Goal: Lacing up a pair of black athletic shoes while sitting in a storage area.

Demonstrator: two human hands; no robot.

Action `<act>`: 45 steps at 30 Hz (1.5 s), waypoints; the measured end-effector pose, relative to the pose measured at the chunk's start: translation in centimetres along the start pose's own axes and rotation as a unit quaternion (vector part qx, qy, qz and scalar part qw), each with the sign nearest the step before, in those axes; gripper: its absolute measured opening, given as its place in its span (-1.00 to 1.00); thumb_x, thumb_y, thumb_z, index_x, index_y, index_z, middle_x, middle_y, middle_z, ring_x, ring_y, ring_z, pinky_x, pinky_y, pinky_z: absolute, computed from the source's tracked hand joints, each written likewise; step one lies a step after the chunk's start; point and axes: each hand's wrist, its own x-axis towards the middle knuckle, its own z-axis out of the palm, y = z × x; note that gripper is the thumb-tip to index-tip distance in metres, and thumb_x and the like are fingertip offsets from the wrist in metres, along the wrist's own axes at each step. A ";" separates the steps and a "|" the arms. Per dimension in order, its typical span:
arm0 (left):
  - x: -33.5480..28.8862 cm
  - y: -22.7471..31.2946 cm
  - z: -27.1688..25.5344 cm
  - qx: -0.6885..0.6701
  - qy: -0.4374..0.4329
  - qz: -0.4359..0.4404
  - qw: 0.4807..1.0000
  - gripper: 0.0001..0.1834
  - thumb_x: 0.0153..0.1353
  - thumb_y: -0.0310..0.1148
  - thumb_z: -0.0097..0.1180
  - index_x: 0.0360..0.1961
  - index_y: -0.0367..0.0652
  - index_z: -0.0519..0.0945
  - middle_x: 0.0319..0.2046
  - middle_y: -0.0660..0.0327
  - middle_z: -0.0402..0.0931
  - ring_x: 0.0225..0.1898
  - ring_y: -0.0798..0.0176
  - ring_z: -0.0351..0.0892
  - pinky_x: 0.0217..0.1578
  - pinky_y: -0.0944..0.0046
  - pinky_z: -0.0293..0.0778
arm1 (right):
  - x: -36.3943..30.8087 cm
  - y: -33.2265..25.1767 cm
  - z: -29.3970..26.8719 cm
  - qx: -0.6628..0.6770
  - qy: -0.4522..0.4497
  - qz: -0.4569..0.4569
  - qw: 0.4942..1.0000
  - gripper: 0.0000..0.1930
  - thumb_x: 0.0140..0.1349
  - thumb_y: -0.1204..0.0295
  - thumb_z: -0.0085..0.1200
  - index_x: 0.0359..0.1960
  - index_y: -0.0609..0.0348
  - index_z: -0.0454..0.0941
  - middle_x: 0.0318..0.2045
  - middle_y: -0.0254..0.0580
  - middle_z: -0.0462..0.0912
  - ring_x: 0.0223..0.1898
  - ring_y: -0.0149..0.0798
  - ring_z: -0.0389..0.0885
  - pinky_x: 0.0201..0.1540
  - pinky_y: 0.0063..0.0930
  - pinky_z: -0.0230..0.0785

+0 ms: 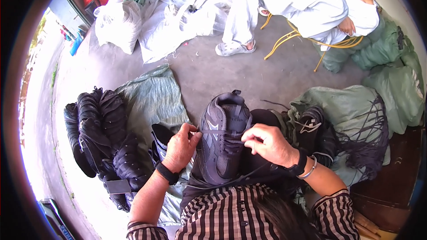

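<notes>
A dark grey sneaker [219,160] rests on my lap, its heel loop away from me and its toe toward my body. A flat dark shoelace [213,132] is threaded through the lower eyelets. One stretch of it runs taut leftward across the shoe's side to my left hand [180,146], whose thumb and forefinger pinch it. My right hand [270,146] is closed at the other side of the lacing, its fingertips touching the lace near the eyelets. Exactly how the lace sits between those fingers is partly hidden.
Stacked dark shoes [106,133] lie to the left on a green woven sheet [153,93]. More shoes [313,124] and a bundle of dark laces [367,142] are on the right. A person in white [289,0] sits ahead on a yellow-framed chair [284,40]. White sacks [122,24] stand far left.
</notes>
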 end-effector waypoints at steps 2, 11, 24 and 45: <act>0.0 0.1 -0.5 0.047 0.020 0.012 0.999 -0.78 0.18 -0.28 0.12 -0.25 -0.19 0.47 -0.53 0.04 0.51 -0.39 -0.07 0.57 -0.35 0.11 0.46 | 0.0 0.3 -0.6 -0.032 0.030 -0.034 0.998 -0.91 0.09 0.66 0.12 -0.35 0.29 0.55 -0.45 -0.29 0.51 -0.55 -0.48 0.53 -0.48 -0.65 0.42; 1.1 0.1 -5.3 0.068 0.142 0.154 0.975 -0.92 0.12 -0.51 0.13 -0.36 -0.16 0.48 -0.47 0.13 0.51 -0.45 0.07 0.58 -0.40 0.25 0.47 | -0.7 1.3 -1.1 -0.128 0.145 -0.051 0.980 -0.81 0.07 0.61 0.18 -0.27 0.24 0.48 -0.41 -0.19 0.52 -0.49 -0.31 0.51 -0.43 -0.51 0.37; 1.3 -3.2 -8.9 0.204 0.245 0.257 0.912 -0.90 0.08 -0.56 0.13 -0.38 -0.15 0.48 -0.46 0.12 0.48 -0.45 0.04 0.55 -0.43 0.24 0.48 | -2.5 2.0 -2.5 -0.132 0.093 -0.074 0.984 -0.93 0.09 0.62 0.14 -0.42 0.22 0.50 -0.54 -0.17 0.48 -0.55 -0.19 0.51 -0.49 -0.42 0.33; -0.1 5.4 0.8 -0.040 0.113 0.214 0.970 -0.70 0.06 -0.43 0.24 -0.16 -0.18 0.48 -0.37 0.17 0.41 -0.51 0.26 0.43 -0.47 0.30 0.43 | -0.1 -0.1 0.6 -0.211 0.149 -0.068 0.964 -0.89 0.17 0.47 0.11 -0.34 0.18 0.43 -0.51 -0.11 0.54 -0.49 -0.11 0.56 -0.46 -0.38 0.36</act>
